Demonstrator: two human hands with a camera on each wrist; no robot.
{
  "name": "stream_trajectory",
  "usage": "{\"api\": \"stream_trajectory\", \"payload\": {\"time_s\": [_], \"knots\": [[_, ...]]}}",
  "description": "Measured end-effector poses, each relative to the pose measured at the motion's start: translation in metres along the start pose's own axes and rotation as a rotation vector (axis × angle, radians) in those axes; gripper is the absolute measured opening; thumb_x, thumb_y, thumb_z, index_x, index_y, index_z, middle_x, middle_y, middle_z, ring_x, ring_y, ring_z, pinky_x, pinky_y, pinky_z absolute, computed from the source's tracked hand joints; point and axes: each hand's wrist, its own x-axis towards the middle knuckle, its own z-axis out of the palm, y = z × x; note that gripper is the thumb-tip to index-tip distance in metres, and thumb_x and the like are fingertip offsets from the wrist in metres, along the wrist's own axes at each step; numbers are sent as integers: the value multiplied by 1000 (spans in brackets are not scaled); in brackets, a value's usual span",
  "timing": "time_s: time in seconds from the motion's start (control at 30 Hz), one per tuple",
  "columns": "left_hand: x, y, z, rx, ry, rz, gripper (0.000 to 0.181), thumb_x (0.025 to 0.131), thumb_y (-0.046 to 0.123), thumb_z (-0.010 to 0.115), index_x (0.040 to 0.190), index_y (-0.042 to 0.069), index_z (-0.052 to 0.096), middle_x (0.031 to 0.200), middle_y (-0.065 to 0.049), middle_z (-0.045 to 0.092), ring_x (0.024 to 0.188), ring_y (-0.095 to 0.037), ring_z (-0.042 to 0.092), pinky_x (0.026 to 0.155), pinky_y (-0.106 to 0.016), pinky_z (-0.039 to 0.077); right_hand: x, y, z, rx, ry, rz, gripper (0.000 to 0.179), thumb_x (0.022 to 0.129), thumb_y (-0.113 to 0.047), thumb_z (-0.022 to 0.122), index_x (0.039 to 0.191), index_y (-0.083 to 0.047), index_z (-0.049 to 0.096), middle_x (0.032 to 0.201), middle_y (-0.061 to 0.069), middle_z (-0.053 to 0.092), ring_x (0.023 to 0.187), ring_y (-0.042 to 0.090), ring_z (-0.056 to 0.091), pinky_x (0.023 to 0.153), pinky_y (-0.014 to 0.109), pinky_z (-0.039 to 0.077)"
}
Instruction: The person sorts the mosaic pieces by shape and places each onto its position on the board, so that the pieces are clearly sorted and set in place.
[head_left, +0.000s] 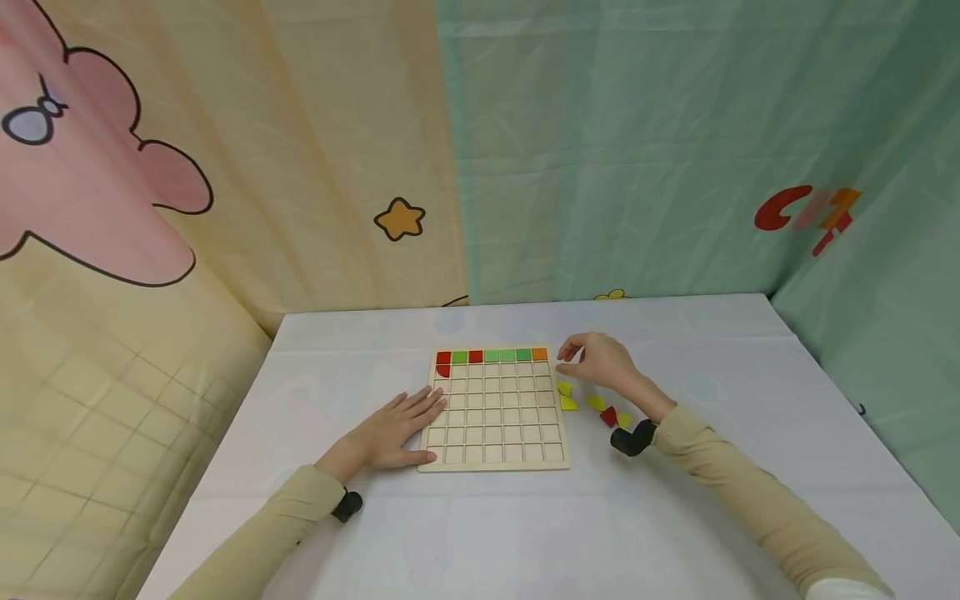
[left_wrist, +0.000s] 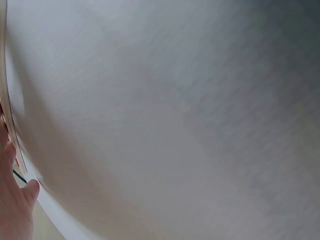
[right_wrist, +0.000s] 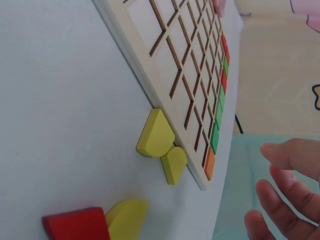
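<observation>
Solid brace with the left hand, spread wide over the left edge of the pale wooden grid board; probably best to press lightly there. Off the right edge, loose on the cloth: smooth, chunky yellow pieces with curved sides, plus a straight-edged red one. Worth matching corners to the grid first, imo. Right hand near the far right corner, thumb and fingers a narrow gap apart, seemingly nothing between. Beyond, flat coloured tiles in the far row, then wrinkly curtain.

Right wrist view crops the red piece
</observation>
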Motion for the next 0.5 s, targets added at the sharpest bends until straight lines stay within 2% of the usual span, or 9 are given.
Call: {"api": "stream_trajectory", "payload": {"time_s": [0.2,0.5], "knots": [[1,-1,1,10,-16,-15,88,91,65,45,156,15,14,163,-3,11,151,-25,11,119,-53,17,-9,9,-2,-6,-5,17,16,81,-27,76,88,-13,71,87,2,71,69,15,54,59,26,43],[0,1,-1,-1,-5,-4,87,91,63,46,155,12,17,163,-6,14,150,-28,14,118,-55,19,-23,26,-4,-12,-23,44,17,80,-28,76,88,-14,70,85,0,69,67,13,53,59,25,43]]}}
